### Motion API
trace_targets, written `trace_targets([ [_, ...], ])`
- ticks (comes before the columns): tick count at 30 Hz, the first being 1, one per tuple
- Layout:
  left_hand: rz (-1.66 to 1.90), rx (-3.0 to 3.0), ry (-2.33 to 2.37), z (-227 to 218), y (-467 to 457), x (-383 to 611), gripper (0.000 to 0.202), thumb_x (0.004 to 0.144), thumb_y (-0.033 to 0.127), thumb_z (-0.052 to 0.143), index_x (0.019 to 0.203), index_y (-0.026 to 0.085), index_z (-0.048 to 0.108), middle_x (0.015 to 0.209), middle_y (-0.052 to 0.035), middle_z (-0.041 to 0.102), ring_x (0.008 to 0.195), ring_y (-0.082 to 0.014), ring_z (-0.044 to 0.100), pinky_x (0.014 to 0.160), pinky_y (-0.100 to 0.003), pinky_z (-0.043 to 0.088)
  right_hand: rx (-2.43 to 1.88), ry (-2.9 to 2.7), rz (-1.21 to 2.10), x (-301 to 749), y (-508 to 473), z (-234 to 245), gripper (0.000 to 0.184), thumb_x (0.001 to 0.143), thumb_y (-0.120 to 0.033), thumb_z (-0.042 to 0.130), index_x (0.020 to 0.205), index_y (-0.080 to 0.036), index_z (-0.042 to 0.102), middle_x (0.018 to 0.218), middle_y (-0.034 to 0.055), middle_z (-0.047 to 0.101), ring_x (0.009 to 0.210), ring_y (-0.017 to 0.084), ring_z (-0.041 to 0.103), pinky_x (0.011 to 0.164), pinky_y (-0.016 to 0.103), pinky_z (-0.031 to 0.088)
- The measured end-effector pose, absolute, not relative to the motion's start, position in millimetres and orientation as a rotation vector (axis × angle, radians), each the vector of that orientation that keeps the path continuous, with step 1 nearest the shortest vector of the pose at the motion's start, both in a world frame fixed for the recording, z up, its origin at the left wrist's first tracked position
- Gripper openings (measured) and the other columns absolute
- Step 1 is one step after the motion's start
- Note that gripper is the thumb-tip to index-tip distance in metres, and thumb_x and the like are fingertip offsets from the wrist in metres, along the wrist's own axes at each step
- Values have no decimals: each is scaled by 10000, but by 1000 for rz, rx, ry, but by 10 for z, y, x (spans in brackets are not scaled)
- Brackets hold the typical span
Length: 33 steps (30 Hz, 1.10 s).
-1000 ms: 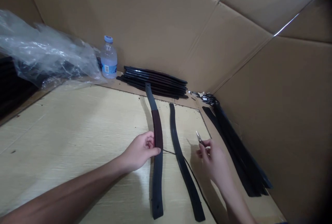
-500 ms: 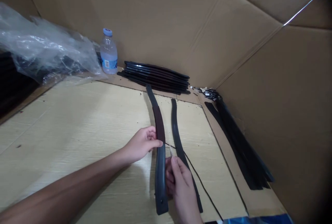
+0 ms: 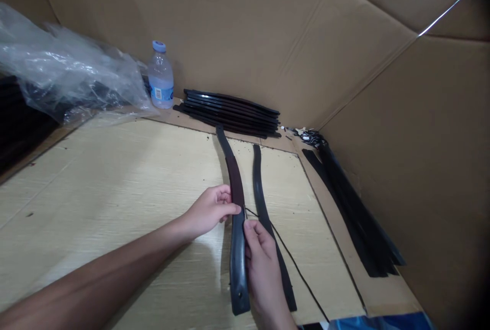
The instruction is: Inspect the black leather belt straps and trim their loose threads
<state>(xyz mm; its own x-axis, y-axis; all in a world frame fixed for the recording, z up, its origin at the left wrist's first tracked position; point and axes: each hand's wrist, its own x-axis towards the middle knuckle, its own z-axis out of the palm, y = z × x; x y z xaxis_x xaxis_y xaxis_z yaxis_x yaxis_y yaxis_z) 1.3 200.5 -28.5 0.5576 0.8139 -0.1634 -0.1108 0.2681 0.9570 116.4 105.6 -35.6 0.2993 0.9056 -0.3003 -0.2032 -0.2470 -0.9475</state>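
Observation:
My left hand [image 3: 216,209] is closed on a long, curved black strip [image 3: 238,256] from its left side, thumb on top. The strip's middle section [image 3: 236,182] is dark maroon, and the thumb lies at its lower end. At the strip's right edge, my right hand [image 3: 262,263] pinches a thin, shiny pointed tool [image 3: 245,213], too small to name. The tool's tip is against the strip's edge beside the left thumb. A thin black cord [image 3: 294,262] runs from that spot over a second black strip [image 3: 264,192] and down to the right.
Stacked black strips [image 3: 231,110] lie at the back by a water bottle [image 3: 161,77] and a clear plastic bag [image 3: 76,75]. More black strips [image 3: 356,218] lie along the right side, below small scraps [image 3: 310,137]. Cardboard walls [image 3: 237,24] enclose the pale board [image 3: 133,182].
My right hand has moved slightly up and left, bringing the thin tool from a small gap right up to the strip's edge. My left hand holds the same place.

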Motion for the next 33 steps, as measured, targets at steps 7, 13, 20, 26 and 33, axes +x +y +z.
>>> trace_targets([
  [7,718,1109,771,-271,2014,17,201,697,141,607,631,171,420,560,64,434,486,-74,408,486,-238,288,-1347,-639,1317,1186,1087,-377,294,801,-420,603,700,-154,528,589,-41,423,543,79,382,481,180,303],
  [13,739,1135,764,-289,2007,20,193,705,147,617,643,165,435,576,58,445,516,-78,426,499,-232,313,-1442,-712,1238,1190,1098,-367,321,805,-439,591,684,-144,556,590,-28,452,538,81,362,480,193,298],
  [20,754,1146,733,-350,2003,16,167,707,158,628,686,164,462,599,51,466,523,-85,441,503,-236,335,-1486,-820,1161,1204,1119,-345,335,813,-447,569,690,-137,591,592,-21,465,530,84,348,470,198,293],
  [26,748,1148,729,-330,2000,12,135,707,158,622,713,155,487,627,38,487,547,-85,441,506,-226,328,-1472,-882,1132,1229,1130,-377,326,828,-427,546,689,-134,580,583,-27,425,518,81,315,451,202,262],
  [33,758,1142,738,-303,1998,19,118,690,144,612,706,155,496,618,39,497,557,-90,451,522,-223,340,-1465,-842,1144,1226,1117,-380,318,828,-412,554,646,-152,530,499,-57,327,463,71,247,417,210,194],
])
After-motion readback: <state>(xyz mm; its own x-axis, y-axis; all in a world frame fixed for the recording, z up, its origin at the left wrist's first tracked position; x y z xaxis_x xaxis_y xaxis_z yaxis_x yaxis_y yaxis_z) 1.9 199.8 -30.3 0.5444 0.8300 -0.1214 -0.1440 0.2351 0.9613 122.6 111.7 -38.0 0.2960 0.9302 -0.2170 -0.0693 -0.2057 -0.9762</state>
